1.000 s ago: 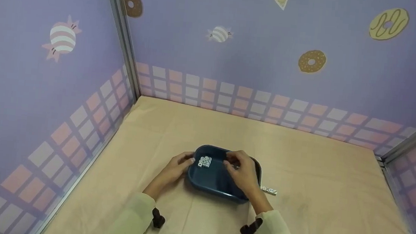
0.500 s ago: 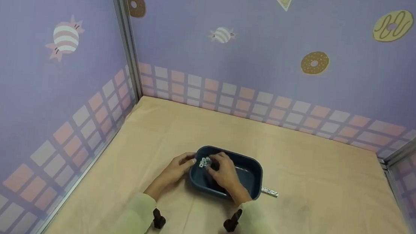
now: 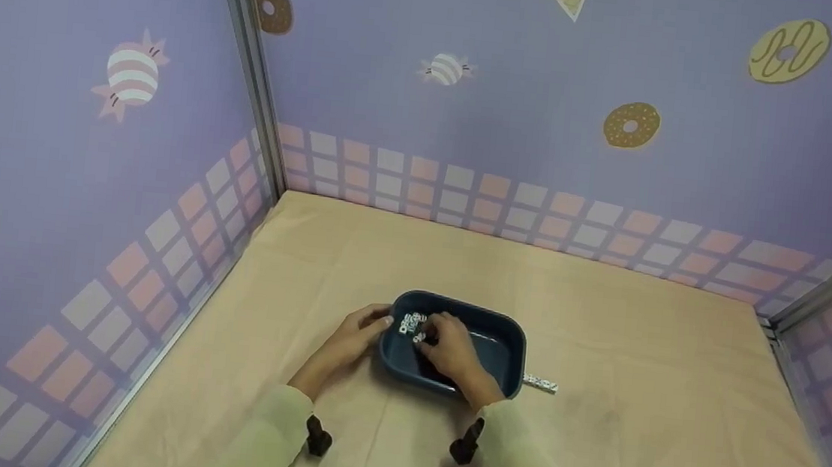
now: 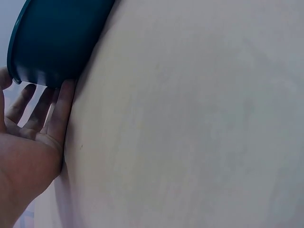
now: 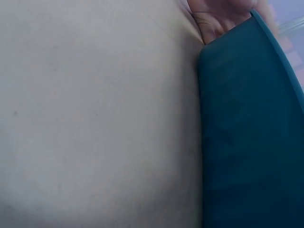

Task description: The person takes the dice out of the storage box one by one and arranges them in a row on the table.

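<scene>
Resting on the peach-coloured tabletop (image 3: 602,340), a dark blue rectangular tray (image 3: 500,346) with rounded corners sits a little left of centre, close to the near edge. A cluster of small white dice (image 3: 410,321) lies in the tray's far left corner. The right hand (image 3: 451,349) reaches down into the tray from the near side, its fingers curled over the dice, with one white die showing at its fingertips; whether it truly pinches that die or only touches it cannot be told from the head view, and the right wrist view shows only the tray's outer wall (image 5: 251,133) against the cloth. The left hand (image 3: 350,341) rests against the tray's left end, and in the left wrist view its fingers (image 4: 57,111) are straight and slightly spread, their tips touching the underside of the tray's rim (image 4: 52,42) while the palm lies on the tabletop. Just beyond the tray's right end, on the tabletop, lies a short row of white dice (image 3: 540,382), apart from the tray but near it. Both forearms wear pale cream sleeves (image 3: 270,431), each with a black wrist mount. Purple walls (image 3: 544,147) printed with doughnuts, sweets and a checked band close the space in.
</scene>
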Demonstrator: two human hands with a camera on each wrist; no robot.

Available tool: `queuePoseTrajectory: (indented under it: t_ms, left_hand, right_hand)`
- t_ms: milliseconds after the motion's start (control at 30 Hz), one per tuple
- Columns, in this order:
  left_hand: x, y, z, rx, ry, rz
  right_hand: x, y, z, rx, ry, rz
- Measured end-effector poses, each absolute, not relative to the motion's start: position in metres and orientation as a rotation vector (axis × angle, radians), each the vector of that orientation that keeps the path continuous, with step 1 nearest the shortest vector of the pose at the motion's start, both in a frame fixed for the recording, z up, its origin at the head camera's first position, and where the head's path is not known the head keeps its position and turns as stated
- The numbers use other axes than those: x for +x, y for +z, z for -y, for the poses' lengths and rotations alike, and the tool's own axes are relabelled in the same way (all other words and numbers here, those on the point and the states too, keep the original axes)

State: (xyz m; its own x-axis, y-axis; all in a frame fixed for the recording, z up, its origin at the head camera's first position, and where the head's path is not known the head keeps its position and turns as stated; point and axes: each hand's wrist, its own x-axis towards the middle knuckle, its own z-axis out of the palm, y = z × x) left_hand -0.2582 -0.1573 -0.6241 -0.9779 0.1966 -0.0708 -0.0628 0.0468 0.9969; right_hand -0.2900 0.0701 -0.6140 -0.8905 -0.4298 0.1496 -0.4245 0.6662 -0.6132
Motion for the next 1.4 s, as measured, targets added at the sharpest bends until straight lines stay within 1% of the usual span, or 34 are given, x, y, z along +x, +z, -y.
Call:
queuePoseTrajectory:
  t_ms: [167, 333, 533, 667, 800, 933, 1067, 1133, 1267, 1400]
  left_hand:
    - [-0.26, -0.623, 0.157, 0.174, 2.011, -2.189]
    - [-0.26, -0.624, 0.157, 0.153, 1.986, -2.232]
    - [-0.257, -0.628, 0.158, 0.117, 2.005, -2.177]
    - [-0.257, -0.629, 0.158, 0.112, 2.007, -2.189]
    - [-0.259, -0.628, 0.157, 0.128, 2.004, -2.208]
    - [-0.258, -0.626, 0.158, 0.139, 2.006, -2.205]
    - [-0.258, -0.625, 0.158, 0.134, 2.012, -2.211]
    - [-0.259, -0.625, 0.158, 0.132, 2.004, -2.219]
    - [-0.26, -0.626, 0.157, 0.134, 1.985, -2.226]
    - [-0.261, -0.626, 0.157, 0.132, 1.985, -2.2]
  right_hand:
    - [-0.29, -0.613, -0.072, -0.726, -1.003, -2.853]
    - [-0.288, -0.613, -0.074, -0.733, -1.016, -2.818]
    - [-0.285, -0.609, -0.083, -0.854, -1.047, -2.755]
    - [-0.282, -0.597, -0.099, -0.952, -1.095, -2.712]
    - [-0.279, -0.576, -0.129, -1.002, -1.152, -2.739]
    - [-0.274, -0.557, -0.172, -0.958, -1.23, -2.783]
    - [-0.271, -0.548, -0.222, -0.891, -1.253, -2.85]
    - [-0.269, -0.549, -0.247, -0.855, -1.245, -2.883]
    - [-0.262, -0.563, -0.288, -0.737, -1.191, -2.928]
    - [-0.252, -0.582, -0.311, -0.569, -1.132, -2.925]
